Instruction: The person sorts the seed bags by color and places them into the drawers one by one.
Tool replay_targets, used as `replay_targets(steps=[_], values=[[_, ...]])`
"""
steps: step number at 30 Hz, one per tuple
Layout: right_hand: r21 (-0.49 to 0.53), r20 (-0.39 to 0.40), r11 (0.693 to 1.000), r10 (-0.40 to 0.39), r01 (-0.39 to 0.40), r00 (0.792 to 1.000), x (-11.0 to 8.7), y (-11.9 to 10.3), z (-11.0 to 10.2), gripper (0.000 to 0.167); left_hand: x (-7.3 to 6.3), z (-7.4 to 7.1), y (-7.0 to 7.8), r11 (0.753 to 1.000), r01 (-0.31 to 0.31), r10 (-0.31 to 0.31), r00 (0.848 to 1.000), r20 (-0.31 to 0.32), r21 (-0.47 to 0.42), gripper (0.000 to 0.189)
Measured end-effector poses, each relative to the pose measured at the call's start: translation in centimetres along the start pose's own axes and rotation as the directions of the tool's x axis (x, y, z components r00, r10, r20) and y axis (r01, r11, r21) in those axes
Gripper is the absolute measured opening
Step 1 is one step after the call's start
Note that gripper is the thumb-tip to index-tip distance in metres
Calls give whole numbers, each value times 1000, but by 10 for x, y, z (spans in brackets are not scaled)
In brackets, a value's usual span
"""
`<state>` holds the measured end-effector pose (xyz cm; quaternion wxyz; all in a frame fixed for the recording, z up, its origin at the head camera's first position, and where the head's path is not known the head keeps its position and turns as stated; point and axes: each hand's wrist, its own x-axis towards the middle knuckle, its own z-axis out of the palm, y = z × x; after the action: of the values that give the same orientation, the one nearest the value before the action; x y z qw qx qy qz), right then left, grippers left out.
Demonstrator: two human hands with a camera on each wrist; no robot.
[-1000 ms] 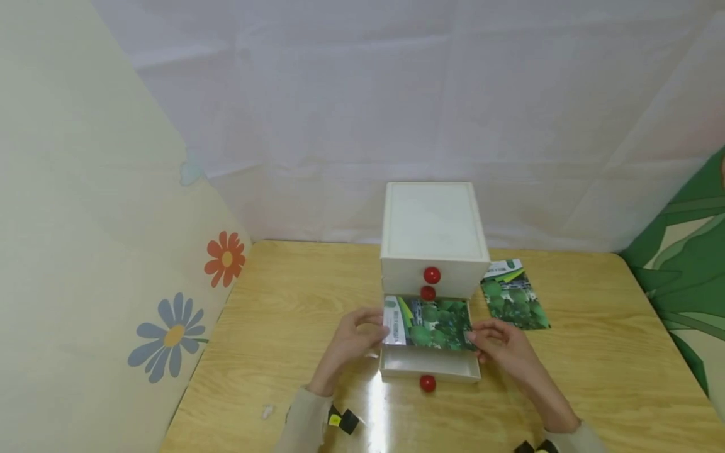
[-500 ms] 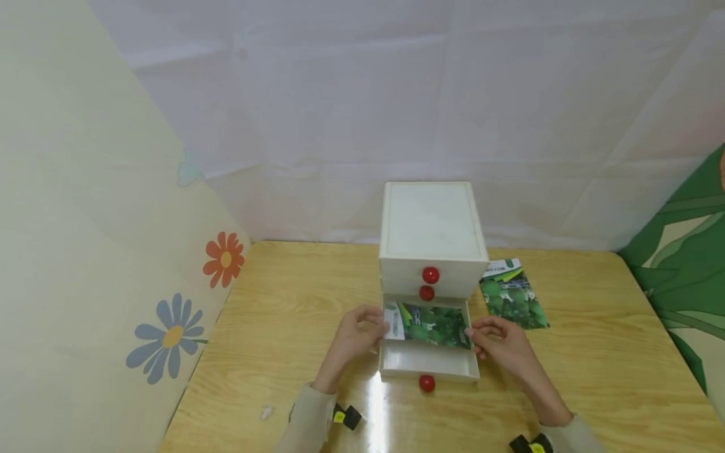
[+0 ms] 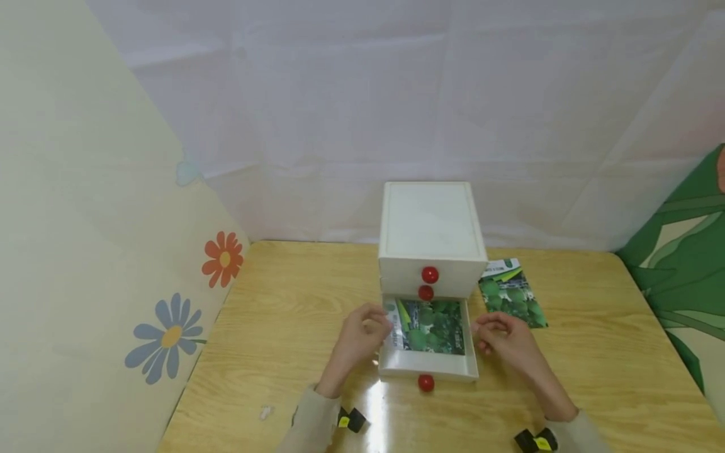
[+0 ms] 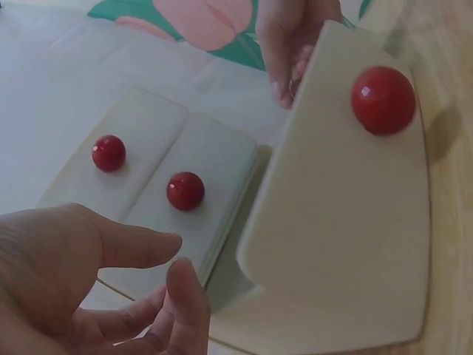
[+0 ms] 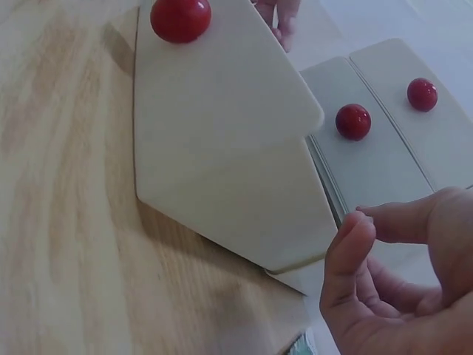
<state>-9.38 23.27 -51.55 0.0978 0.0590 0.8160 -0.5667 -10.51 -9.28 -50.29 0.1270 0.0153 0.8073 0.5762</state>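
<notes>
A flat glossy packet [image 3: 433, 327] with a green fruit print lies inside the pulled-out bottom drawer [image 3: 428, 363] of a small white drawer cabinet [image 3: 432, 217]. My left hand [image 3: 360, 333] is at the drawer's left side, thumb and forefinger slightly apart in the left wrist view, nothing between them. On the opposite side is my right hand [image 3: 510, 343], its thumb and forefinger tips close together beside the drawer wall [image 5: 244, 200], with nothing visible in them. The two upper drawers are shut, each with a red knob [image 3: 430, 274].
A second, similar green packet [image 3: 514, 296] lies on the wooden table [image 3: 294, 302] to the right of the cabinet. A small whitish scrap [image 3: 265, 412] is at the front left. Behind the table hangs a pale cloth [image 3: 317, 126]; a flower-painted wall [image 3: 113, 220] borders the left.
The green packet, held between both hands earlier, has gone down into the drawer and lies flat. Both hands have let go of it and stay at the drawer's sides.
</notes>
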Motion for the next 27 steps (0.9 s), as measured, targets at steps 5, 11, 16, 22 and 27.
replay_targets(steps=[5,11,16,22,27], values=[[-46,1,993,-107,107,994,7,2,-12,27,-2,3,8,999,-38,39,999,35,-8,42],[-92,-18,982,-167,165,986,22,0,-24,26,-1,15,14,997,-66,68,995,67,-31,40],[-162,-21,966,-206,201,978,34,-1,-39,26,0,33,19,996,-86,89,991,105,-31,36],[-298,-34,921,-273,251,961,55,0,-55,25,-1,57,27,991,-107,120,976,180,-80,36],[-393,-52,881,-307,263,950,75,1,-71,25,-2,78,35,989,-114,132,967,217,-92,34]])
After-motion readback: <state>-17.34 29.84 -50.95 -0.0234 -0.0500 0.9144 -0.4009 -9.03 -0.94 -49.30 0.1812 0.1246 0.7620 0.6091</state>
